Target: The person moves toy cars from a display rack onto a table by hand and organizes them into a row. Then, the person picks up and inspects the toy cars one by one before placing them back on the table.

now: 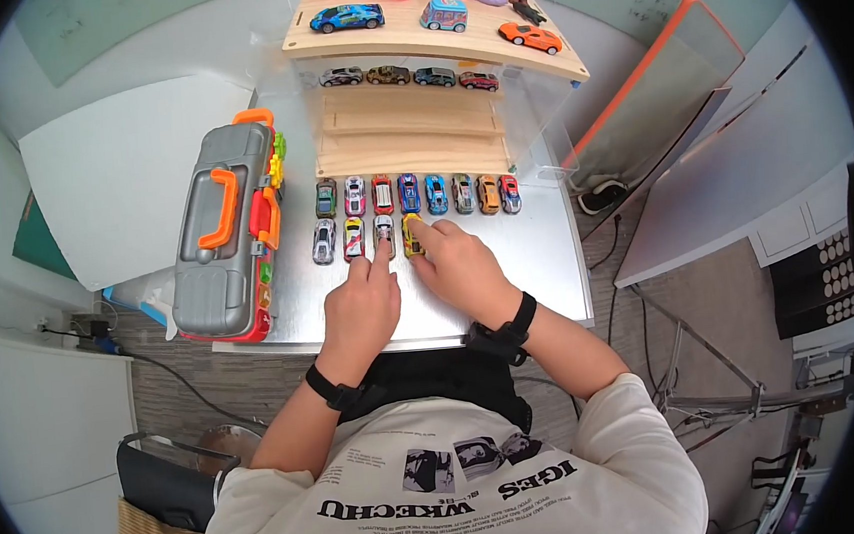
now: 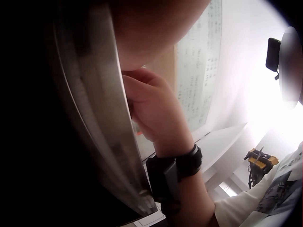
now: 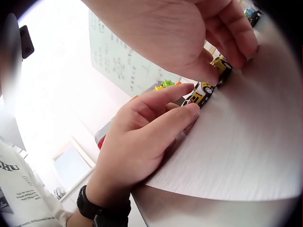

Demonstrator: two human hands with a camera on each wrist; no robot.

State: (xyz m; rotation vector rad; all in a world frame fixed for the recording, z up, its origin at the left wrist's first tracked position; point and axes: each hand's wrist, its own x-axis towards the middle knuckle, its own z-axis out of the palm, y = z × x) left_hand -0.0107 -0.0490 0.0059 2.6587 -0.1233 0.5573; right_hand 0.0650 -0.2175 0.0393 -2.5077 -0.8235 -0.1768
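The right hand (image 1: 463, 272) pinches a yellow toy car (image 1: 411, 238) at the right end of the lower row. In the right wrist view that hand (image 3: 189, 42) has thumb and fingers at the yellow car (image 3: 221, 64). Just left of it, the left hand (image 1: 360, 307) touches a white toy car (image 1: 383, 230) with an extended finger; its thumb (image 3: 165, 125) lies low beside the cars in the right wrist view. In the left wrist view the right hand (image 2: 156, 111) is partly behind the table edge, and its car is hidden.
Above runs a row of several toy cars (image 1: 435, 194); two more, silver (image 1: 323, 242) and yellow-white (image 1: 354, 240), stand left. A grey case (image 1: 224, 233) with orange handles is at the left. A wooden shelf (image 1: 413, 153) holding more toys stands at the back of the metal table (image 1: 539, 288).
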